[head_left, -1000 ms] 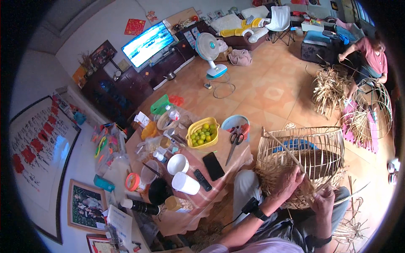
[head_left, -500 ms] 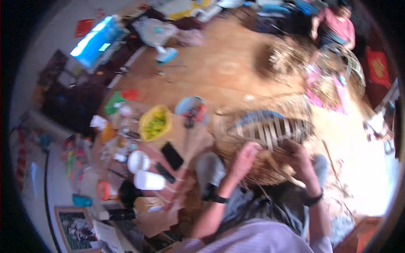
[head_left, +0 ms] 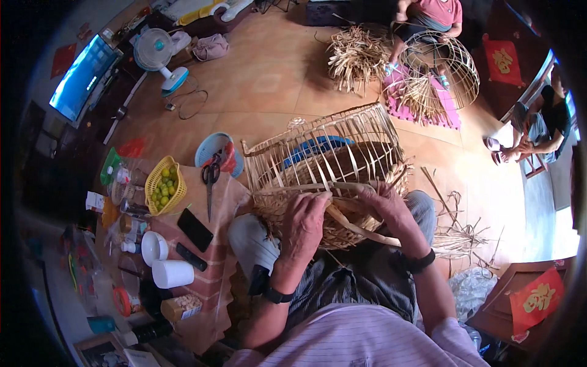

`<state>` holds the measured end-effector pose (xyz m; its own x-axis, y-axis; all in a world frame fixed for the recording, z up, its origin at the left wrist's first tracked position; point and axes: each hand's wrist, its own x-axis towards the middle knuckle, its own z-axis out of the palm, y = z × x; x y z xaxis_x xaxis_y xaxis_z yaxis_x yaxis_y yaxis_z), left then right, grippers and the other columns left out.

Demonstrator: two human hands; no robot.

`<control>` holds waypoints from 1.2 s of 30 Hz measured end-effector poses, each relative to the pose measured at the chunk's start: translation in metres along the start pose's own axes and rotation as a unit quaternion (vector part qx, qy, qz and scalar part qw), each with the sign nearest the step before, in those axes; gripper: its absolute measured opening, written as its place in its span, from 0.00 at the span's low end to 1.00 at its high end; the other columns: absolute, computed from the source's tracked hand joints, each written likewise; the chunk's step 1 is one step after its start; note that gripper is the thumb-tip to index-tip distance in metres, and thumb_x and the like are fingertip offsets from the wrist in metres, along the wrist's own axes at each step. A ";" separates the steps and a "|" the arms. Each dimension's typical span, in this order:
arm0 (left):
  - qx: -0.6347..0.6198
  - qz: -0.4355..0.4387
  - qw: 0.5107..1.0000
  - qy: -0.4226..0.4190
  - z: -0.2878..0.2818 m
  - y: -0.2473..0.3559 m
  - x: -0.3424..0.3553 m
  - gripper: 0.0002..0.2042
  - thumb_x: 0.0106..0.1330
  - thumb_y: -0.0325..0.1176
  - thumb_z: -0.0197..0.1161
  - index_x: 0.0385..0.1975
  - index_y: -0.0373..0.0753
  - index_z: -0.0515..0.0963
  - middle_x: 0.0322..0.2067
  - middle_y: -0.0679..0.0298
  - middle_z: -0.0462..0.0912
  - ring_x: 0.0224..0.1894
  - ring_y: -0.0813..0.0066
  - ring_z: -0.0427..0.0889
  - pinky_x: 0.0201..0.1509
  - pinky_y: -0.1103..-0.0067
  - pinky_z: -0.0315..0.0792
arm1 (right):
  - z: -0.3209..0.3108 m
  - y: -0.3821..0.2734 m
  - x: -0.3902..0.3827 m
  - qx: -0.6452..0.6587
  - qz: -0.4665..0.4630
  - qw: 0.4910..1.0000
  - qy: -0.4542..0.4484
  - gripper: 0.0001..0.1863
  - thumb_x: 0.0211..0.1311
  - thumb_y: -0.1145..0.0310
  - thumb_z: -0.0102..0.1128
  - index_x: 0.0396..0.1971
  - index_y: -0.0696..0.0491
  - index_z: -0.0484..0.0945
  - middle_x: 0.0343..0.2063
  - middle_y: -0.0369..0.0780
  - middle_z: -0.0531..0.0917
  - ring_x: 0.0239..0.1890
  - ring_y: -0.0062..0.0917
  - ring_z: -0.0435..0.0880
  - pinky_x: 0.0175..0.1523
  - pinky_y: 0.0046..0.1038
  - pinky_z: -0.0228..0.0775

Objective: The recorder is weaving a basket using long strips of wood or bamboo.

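Observation:
A partly woven basket (head_left: 275,211) of dried plant strips rests between my knees, its far side made of bare upright ribs. My left hand (head_left: 304,220) pinches a pale dried strip (head_left: 359,230) at the near rim. From there the strip runs across to my right hand (head_left: 390,211), whose fingers are closed on it, and a length of it loops down below. Both hands touch the basket's near edge. The fingertips partly hide where the strip meets the weave. Something blue (head_left: 318,148) shows through the ribs.
Left, a low table (head_left: 211,244) bears scissors (head_left: 210,183), a phone (head_left: 195,230), a yellow basket of green fruit (head_left: 165,183) and white cups (head_left: 173,273). A blue basin (head_left: 214,148) stands beyond. Loose strips (head_left: 458,235) litter the floor at right. Two people sit farther off, one beside a basket frame (head_left: 468,70).
The view has swung right and sharpened, shifting my hands and basket leftward in the picture. A seated person now shows at the right. Both hands stay at the basket's near rim.

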<state>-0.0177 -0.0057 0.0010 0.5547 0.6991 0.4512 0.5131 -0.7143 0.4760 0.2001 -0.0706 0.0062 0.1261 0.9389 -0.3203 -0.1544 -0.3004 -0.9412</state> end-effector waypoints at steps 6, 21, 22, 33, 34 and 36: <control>-0.091 -0.041 0.995 -0.019 0.013 -0.011 -0.002 0.17 0.70 0.17 0.56 0.56 0.39 0.78 0.45 0.46 0.87 0.48 0.48 0.89 0.45 0.63 0.84 | 0.002 -0.017 0.004 0.133 -0.112 0.985 0.003 0.21 0.79 0.49 0.55 0.29 0.50 0.76 0.19 0.27 0.72 0.19 0.12 0.68 0.26 0.18 0.59; -0.204 -0.007 0.900 -0.386 -0.029 -0.050 0.078 0.18 0.62 0.15 0.60 0.52 0.34 0.81 0.42 0.53 0.89 0.46 0.61 0.90 0.52 0.70 0.83 | -0.005 0.030 -0.018 0.106 -0.044 0.991 -0.072 0.21 0.83 0.53 0.49 0.48 0.57 0.78 0.20 0.35 0.80 0.21 0.18 0.79 0.31 0.21 0.72; -0.219 -0.003 0.902 -0.373 -0.026 -0.052 0.077 0.19 0.61 0.13 0.61 0.51 0.35 0.81 0.41 0.52 0.89 0.45 0.60 0.90 0.50 0.70 0.83 | -0.005 0.030 -0.019 0.130 -0.029 0.988 -0.082 0.23 0.83 0.51 0.46 0.49 0.57 0.78 0.18 0.35 0.79 0.20 0.18 0.78 0.33 0.20 0.71; -0.196 0.076 0.966 -0.152 -0.022 -0.046 0.039 0.14 0.67 0.19 0.63 0.50 0.38 0.81 0.41 0.55 0.89 0.42 0.61 0.91 0.46 0.72 0.83 | -0.044 0.073 -0.025 0.364 -0.151 0.918 0.044 0.19 0.83 0.54 0.48 0.56 0.53 0.77 0.45 0.36 0.83 0.25 0.17 0.71 0.30 0.20 0.65; -0.239 0.008 0.963 -0.120 -0.022 -0.050 0.033 0.12 0.68 0.19 0.62 0.50 0.37 0.81 0.41 0.56 0.89 0.43 0.64 0.91 0.47 0.73 0.83 | -0.050 0.077 -0.027 0.408 -0.156 0.899 0.031 0.18 0.82 0.55 0.49 0.56 0.53 0.77 0.44 0.36 0.83 0.24 0.16 0.70 0.29 0.20 0.65; -0.264 -0.098 0.956 -0.082 -0.028 -0.054 0.025 0.10 0.72 0.19 0.58 0.49 0.34 0.81 0.41 0.60 0.90 0.47 0.72 0.89 0.51 0.76 0.82 | -0.052 0.080 -0.033 0.423 -0.171 0.889 0.033 0.17 0.81 0.56 0.52 0.55 0.53 0.77 0.41 0.34 0.82 0.21 0.14 0.66 0.28 0.18 0.63</control>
<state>-0.0498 0.0514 0.0081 0.5991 0.7723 0.2115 0.2387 -0.4244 0.8735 0.2347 -0.1342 -0.0646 0.3600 0.9308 -0.0631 -0.7746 0.2605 -0.5764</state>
